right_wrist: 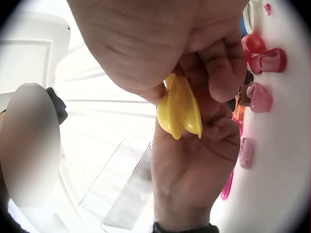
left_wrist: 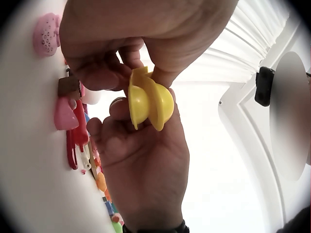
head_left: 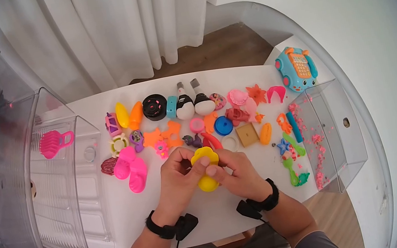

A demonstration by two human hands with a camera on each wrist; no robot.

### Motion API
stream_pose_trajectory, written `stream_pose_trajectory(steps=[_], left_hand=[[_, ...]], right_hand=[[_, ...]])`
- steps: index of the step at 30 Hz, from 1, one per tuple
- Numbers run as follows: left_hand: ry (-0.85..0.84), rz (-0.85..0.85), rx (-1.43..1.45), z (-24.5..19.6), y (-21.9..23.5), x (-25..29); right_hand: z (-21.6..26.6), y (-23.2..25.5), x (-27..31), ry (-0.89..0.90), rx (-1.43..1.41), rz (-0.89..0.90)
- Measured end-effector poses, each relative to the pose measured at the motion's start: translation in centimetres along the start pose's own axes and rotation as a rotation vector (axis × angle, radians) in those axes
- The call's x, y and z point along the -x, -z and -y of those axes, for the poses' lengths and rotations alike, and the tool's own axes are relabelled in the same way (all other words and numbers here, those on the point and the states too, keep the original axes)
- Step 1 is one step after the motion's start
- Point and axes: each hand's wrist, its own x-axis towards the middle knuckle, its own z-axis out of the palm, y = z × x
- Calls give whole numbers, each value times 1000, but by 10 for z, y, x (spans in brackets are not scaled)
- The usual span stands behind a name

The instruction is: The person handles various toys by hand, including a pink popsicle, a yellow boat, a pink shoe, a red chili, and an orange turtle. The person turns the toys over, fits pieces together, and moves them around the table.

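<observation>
A yellow two-part clamshell mold (head_left: 209, 183) with rounded bulges is held between both hands above the front half of the white table. My left hand (head_left: 177, 178) pinches it from the left, thumb across its upper face. From the right, my right hand (head_left: 240, 173) grips it, thumb on the front. In the left wrist view the mold's two halves (left_wrist: 151, 103) lie almost face to face, a narrow gap between their rims. The right wrist view shows the same mold (right_wrist: 179, 109) edge-on, fingers behind it. A red curved toy (head_left: 211, 140) lies just beyond the hands.
Several toys and molds spread along the table's far side, among them a pink clamshell mold (head_left: 136, 181), a blue round lid (head_left: 223, 126) and a brown square block (head_left: 247, 135). Clear plastic bins (head_left: 338, 154) flank both sides. A toy telephone (head_left: 297, 69) stands at back right.
</observation>
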Motion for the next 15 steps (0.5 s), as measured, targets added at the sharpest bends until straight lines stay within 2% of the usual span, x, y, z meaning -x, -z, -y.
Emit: stream_pose_trajectory(steps=[2,5,9,11,15], left_hand=[[48,3,73,-2,0,0],[28,24,105,-6,0,1],[57,18,173,-8,3,2],[102,-25,154,-10,5,2],[48,-141,142,-11,7,0]], right_hand=[[4,1,0,-70,-56,-5],[0,0,0,-122,-25,-8],[-11,0,0,-31,-40,-108],[-6,3,0,-156,-158,-150],[-1,5,0,-188,-258,-239]])
